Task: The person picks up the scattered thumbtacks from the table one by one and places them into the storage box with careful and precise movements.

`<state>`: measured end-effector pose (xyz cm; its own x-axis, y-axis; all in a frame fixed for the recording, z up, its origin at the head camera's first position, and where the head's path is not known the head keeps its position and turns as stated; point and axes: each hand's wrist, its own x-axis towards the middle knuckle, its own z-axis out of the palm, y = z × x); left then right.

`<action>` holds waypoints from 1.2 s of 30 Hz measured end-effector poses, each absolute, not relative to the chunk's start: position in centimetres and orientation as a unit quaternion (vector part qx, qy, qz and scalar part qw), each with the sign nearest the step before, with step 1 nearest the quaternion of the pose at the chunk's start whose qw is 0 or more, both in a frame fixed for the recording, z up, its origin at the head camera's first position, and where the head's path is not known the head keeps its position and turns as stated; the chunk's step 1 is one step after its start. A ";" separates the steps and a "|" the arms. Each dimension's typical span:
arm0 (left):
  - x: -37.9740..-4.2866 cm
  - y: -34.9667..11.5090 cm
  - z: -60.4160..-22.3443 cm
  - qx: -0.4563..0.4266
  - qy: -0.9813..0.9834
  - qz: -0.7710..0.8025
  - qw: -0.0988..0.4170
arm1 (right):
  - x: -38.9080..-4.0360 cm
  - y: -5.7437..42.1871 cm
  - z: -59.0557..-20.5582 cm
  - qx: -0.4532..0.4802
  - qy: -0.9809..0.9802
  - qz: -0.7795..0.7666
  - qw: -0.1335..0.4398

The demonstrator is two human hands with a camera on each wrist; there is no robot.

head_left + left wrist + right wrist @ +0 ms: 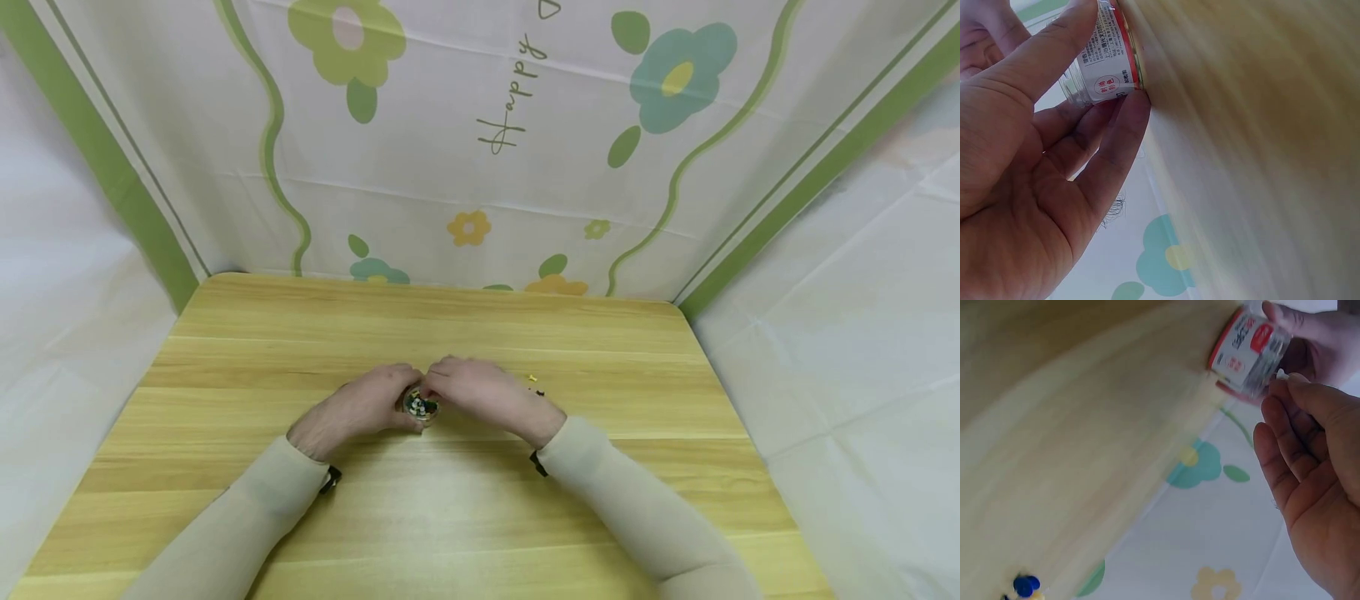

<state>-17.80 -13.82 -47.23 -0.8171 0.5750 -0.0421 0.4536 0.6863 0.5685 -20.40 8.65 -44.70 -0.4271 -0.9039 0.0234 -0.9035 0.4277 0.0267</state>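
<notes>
A small clear jar (421,407) of mixed-colour push pins stands on the table, its mouth uncovered. My left hand (366,406) grips it around the side, thumb and fingers on opposite sides of its printed label (1109,62). Just above the rim, my right hand (483,396) pinches a small white push pin (1282,374) between thumb and forefinger. The other right fingers are loosely bent in the right wrist view. The pin's point is hidden.
To the right of the jar, a yellow push pin (532,377) and some dark ones lie loose on the wooden table (465,517). One of these is a blue push pin (1025,585). A flower-printed cloth (420,167) hangs behind the table's far edge.
</notes>
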 end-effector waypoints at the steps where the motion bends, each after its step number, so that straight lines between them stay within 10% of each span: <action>1: -17.8 -13.8 -47.2 0.284 0.912 0.276 0.107 | -20.2 8.5 -44.8 0.536 -0.844 -0.016 0.019; 36: -17.7 -13.7 -47.2 0.282 0.913 0.274 0.108 | -24.7 17.3 -43.9 0.410 -0.907 -0.023 -0.093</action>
<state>-17.75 -13.67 -47.17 -0.8173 0.5747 -0.0418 0.4565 0.6901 0.5615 -24.75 17.28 -43.88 -0.6458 -0.7402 -0.1872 -0.7488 0.6619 -0.0336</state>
